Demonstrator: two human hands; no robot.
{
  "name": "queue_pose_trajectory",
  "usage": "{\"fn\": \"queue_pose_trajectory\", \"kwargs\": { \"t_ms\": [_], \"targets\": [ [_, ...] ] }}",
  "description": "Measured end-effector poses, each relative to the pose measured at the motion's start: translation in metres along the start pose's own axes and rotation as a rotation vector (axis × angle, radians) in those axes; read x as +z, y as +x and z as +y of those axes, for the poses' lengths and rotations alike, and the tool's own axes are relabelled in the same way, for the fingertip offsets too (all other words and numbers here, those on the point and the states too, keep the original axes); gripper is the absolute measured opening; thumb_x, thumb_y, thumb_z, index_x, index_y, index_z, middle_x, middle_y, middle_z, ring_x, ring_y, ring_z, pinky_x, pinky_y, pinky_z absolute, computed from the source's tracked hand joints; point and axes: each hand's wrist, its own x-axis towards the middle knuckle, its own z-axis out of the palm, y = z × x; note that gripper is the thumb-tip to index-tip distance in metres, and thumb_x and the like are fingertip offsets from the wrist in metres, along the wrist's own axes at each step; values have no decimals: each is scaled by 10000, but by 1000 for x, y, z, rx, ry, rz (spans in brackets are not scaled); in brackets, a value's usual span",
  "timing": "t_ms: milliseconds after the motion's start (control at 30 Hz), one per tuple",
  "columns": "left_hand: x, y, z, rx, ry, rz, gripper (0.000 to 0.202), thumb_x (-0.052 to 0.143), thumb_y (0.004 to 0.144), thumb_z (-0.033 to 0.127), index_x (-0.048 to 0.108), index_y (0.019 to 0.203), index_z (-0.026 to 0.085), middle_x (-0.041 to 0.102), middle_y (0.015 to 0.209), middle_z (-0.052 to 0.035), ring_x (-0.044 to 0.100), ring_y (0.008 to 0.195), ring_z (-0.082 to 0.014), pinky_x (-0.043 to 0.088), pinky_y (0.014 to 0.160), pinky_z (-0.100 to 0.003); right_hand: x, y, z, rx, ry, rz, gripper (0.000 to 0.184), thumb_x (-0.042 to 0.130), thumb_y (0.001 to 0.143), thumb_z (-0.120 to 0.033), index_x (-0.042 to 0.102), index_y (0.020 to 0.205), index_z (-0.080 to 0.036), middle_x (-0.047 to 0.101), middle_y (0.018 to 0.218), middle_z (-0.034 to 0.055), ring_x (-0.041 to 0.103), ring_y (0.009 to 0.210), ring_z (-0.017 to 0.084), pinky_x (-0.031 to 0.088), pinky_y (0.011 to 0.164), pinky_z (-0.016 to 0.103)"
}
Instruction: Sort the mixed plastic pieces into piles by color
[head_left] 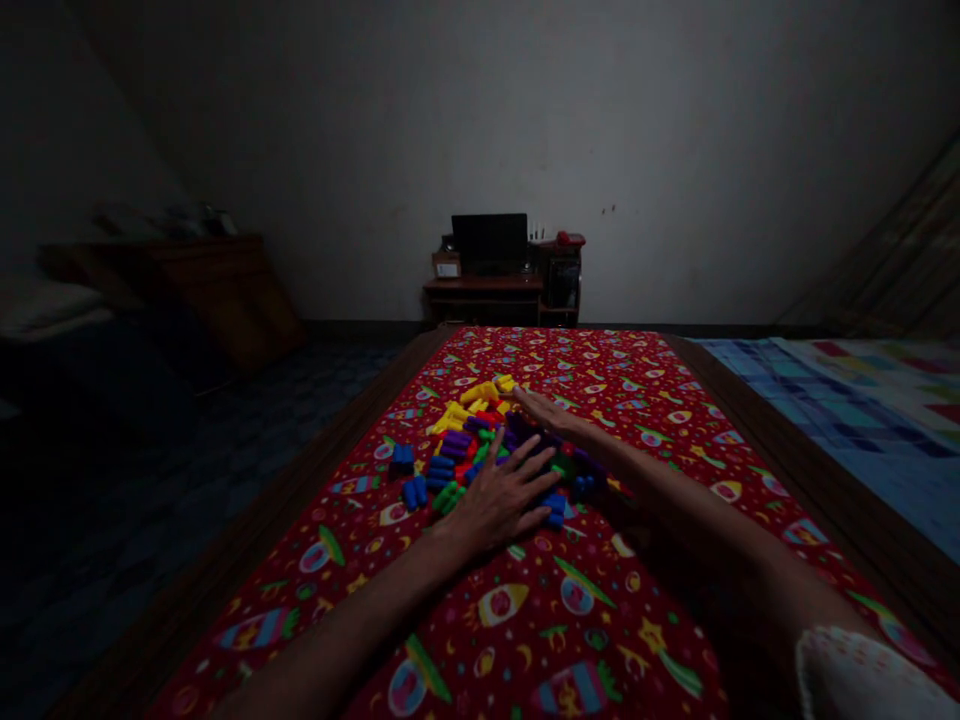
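Toy blocks [469, 445] beneath left fingers [525, 470], right fingers [536, 405] seemingly touching

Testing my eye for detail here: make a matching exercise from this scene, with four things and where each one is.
Things:
1. Left hand
2. Right hand
3. Yellow toy blocks
4. Black monitor

Places:
A. Reaching over the pile's right side, fingers toward the yellow blocks
B. On a wooden desk by the far wall
C. Spread over the pile's near side
D. At the pile's far side, on the red patterned sheet

Pairs: 1-C, 2-A, 3-D, 4-B
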Motion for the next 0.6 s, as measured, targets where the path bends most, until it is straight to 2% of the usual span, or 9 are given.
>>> {"fn": "queue_pose_trajectory", "kwargs": {
  "t_ms": [100, 133, 200, 300, 367, 400, 467, 533, 600],
  "targets": [
    [-1, -1, -15, -98, 23, 29, 367, 476, 944, 373, 560, 1276, 240, 572, 1353, -84, 383, 1369, -266, 36, 1177, -597, -29, -31, -15, 132, 53, 30, 681, 213, 945, -631, 565, 1336, -198, 606, 1320, 95, 538, 1247, 263, 389, 1071, 466],
    [-3, -5, -22, -137, 32, 42, 349, 467, 947, 344, 566, 1265, 239, 562, 1368, -83, 391, 1365, -260, 39, 1178, -596, -40, -52, -15, 170, 6, 61, 670, 262, 934, -641, 559, 1344, -203, 587, 1345, 103, 526, 1261, 278, 377, 1082, 480],
    [-8, -17, -36, -215, 47, 62, 338, 450, 952, 316, 568, 1261, 251, 521, 1418, -74, 395, 1363, -255, 44, 1176, -598, -58, -106, -10, 257, -156, 113, 666, 356, 905, -653, 514, 1388, -223, 488, 1444, 116, 406, 1364, 307, 323, 1121, 502],
    [-15, -43, -60, -355, 44, 90, 379, 427, 960, 358, 531, 1314, 273, 492, 1448, -70, 383, 1374, -266, 91, 1166, -606, -65, -197, 5, 378, -324, 70, 743, 479, 843, -664, 422, 1454, -245, 384, 1509, 150, 316, 1408, 350, 339, 1103, 546],
    [-15, -63, -76, -492, 14, 115, 433, 417, 954, 416, 489, 1362, 287, 458, 1475, -76, 346, 1397, -290, 147, 1148, -620, -58, -236, 11, 388, -398, 42, 782, 531, 826, -643, 355, 1486, -262, 291, 1555, 152, 275, 1424, 357, 339, 1101, 555],
    [-13, -72, -82, -570, -7, 121, 471, 422, 944, 452, 466, 1384, 289, 433, 1493, -82, 318, 1410, -311, 175, 1134, -633, -52, -243, 11, 373, -421, 46, 789, 535, 832, -629, 325, 1499, -265, 257, 1568, 155, 256, 1432, 355, 331, 1105, 556],
    [-7, -88, -90, -724, -75, 103, 588, 444, 909, 522, 403, 1435, 262, 375, 1525, -112, 275, 1423, -353, 230, 1108, -644, -36, -234, 9, 323, -426, 51, 795, 525, 850, -608, 262, 1519, -270, 204, 1584, 151, 219, 1447, 343, 310, 1119, 551],
    [0, -100, -91, -822, -168, 58, 741, 489, 861, 574, 316, 1484, 212, 320, 1547, -151, 252, 1428, -375, 258, 1110, -616, -16, -199, 4, 280, -378, 50, 792, 504, 865, -606, 229, 1527, -269, 191, 1586, 146, 198, 1454, 334, 288, 1131, 547],
    [4, -108, -86, -827, -255, 16, 896, 572, 791, 606, 236, 1514, 196, 265, 1567, -163, 220, 1438, -379, 247, 1132, -585, 8, -153, -2, 299, -306, 60, 784, 490, 867, -615, 263, 1518, -243, 203, 1576, 159, 184, 1455, 347, 274, 1136, 555]
  ]
}}
